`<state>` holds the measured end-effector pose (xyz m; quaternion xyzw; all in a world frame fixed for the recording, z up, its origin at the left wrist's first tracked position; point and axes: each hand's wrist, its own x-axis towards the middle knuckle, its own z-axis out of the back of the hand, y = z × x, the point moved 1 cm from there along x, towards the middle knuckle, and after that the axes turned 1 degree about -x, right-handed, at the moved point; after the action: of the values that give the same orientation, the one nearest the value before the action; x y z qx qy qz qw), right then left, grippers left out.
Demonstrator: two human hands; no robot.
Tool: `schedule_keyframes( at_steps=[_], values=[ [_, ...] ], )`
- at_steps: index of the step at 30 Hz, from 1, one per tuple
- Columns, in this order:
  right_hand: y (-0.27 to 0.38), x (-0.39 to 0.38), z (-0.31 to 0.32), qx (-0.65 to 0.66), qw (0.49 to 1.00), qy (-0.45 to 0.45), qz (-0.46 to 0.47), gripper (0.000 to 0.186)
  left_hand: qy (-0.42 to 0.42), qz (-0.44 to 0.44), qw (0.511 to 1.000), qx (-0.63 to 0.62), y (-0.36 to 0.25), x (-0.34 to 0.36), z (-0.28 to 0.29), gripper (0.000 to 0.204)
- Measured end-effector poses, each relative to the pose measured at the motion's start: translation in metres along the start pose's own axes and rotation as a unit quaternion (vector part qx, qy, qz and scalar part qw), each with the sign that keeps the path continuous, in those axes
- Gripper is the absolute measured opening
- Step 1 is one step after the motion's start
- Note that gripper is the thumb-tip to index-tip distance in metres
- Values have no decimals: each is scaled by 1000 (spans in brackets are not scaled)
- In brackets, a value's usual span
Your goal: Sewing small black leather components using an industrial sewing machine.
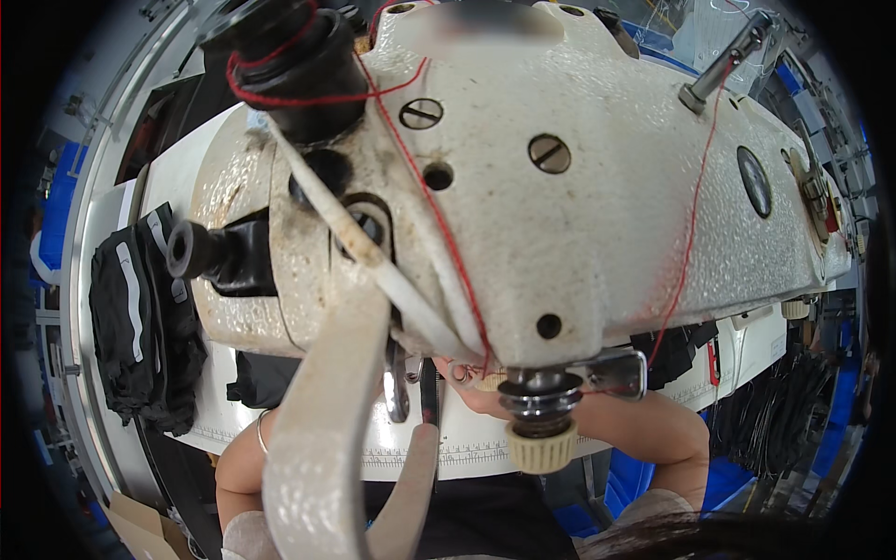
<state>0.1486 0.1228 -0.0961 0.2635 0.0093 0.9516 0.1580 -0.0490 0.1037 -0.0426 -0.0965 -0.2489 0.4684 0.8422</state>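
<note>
A cream sewing machine head [616, 187] fills most of the view, red thread running over a black post [317, 93] and down to a tension knob [541, 448]. A curved cream lever [317, 439] hangs at the front. My left forearm [243, 467], with a bangle, reaches under the machine; that hand is hidden behind it. My right forearm [653, 429] comes from the right, and part of my right hand [476, 392] shows beneath the machine near a dark strip [429, 392]; its fingers are mostly hidden, so what it holds cannot be made out.
Folded black garments [135, 317] with pale stripes lie on the left of the white worktable [392, 459]. More black cloth [672, 355] lies behind my right arm, and dark material [775, 411] hangs at the right. A cardboard box [140, 532] sits low at left.
</note>
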Motion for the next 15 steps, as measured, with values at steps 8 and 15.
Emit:
schedule_keyframes(
  at_steps=[8, 15],
  values=[
    [-1, 9, 3, -33, 999, 3, 10, 12, 17, -13, 999, 37, -3, 2, -4, 25],
    [-4, 13, 31, -123, 990, 52, 50, 15, 69, 55, 996, -31, -15, 1, 2, 40]
  ],
)
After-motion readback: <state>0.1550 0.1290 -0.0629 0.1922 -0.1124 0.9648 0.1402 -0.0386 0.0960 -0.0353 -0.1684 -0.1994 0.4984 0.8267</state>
